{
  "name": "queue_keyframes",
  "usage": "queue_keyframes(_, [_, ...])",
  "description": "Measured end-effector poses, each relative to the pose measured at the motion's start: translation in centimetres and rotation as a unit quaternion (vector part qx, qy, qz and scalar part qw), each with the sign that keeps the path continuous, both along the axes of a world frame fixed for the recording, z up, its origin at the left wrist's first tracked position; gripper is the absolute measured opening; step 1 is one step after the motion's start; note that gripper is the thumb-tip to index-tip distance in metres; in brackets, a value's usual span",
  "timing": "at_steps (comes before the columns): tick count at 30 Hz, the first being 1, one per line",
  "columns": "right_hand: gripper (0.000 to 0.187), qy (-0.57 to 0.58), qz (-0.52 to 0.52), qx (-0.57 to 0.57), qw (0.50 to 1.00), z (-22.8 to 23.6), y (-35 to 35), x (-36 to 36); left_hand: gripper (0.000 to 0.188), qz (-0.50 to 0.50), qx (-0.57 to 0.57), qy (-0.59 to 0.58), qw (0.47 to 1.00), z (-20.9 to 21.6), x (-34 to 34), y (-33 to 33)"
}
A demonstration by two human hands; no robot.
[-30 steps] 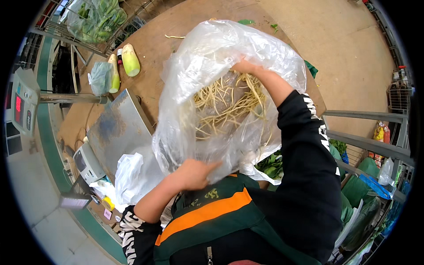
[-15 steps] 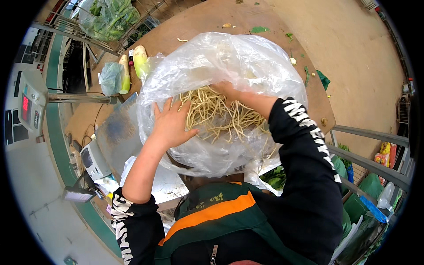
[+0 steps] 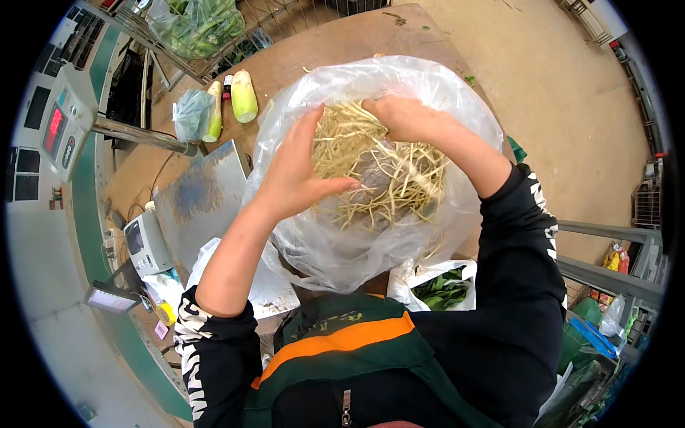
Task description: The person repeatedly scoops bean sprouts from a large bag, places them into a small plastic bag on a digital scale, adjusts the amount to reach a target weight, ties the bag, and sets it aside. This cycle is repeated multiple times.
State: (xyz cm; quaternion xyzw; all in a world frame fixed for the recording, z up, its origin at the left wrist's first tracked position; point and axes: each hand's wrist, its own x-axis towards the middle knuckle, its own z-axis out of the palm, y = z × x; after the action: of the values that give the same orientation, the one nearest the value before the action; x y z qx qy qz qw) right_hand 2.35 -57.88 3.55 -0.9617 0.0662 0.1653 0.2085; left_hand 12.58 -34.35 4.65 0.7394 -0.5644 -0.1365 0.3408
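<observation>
Brown, worn tabletop stretches across the upper centre, with a flat, rust-scuffed grey metal platform at left. Near centre, the left hand, thumb and fingers spread wide, frames wiry, pale-yellow, root-like strands heaped inside a large, crinkled, translucent plastic bag. Right of centre, the right hand curls in at the strands; whether it grips any cannot be told. Tangled strands could snap under a hard pull, or spill if the bag's slack, thin rim slumps.
</observation>
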Motion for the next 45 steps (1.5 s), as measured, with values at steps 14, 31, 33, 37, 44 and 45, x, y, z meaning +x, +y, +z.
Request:
queue_keyframes(14, [0.067,-0.119,0.061,0.01,0.991,4.0,3.1,-4.1,0.133,-0.011,-0.088,-0.018,0.996,4.1,-3.9,0.9])
queue_keyframes(31, [0.073,-0.255,-0.121,0.623,0.73,-3.7,13.1,-6.6,0.074,0.126,-0.104,0.418,0.894,-7.5,-8.6,2.6])
queue_keyframes(33, [0.076,-0.301,-0.077,0.341,0.887,-2.9,12.3,-6.2,0.064,0.117,-0.096,0.355,0.923,-9.8,-6.5,3.0])
queue_keyframes(37, [0.08,-0.385,-0.088,-0.018,0.919,-6.2,6.9,-9.6,0.045,0.16,-0.192,0.545,0.801,-7.0,-3.2,5.1])
queue_keyframes(44, [0.085,-0.157,-0.155,0.38,0.898,-9.7,3.9,-11.9,0.038,0.154,-0.266,0.341,0.888,0.5,-1.3,5.1])
queue_keyframes(45, [0.084,-0.256,-0.167,0.522,0.796,-6.6,7.2,-11.0,0.038,0.165,-0.272,0.316,0.894,0.6,-1.7,4.8])
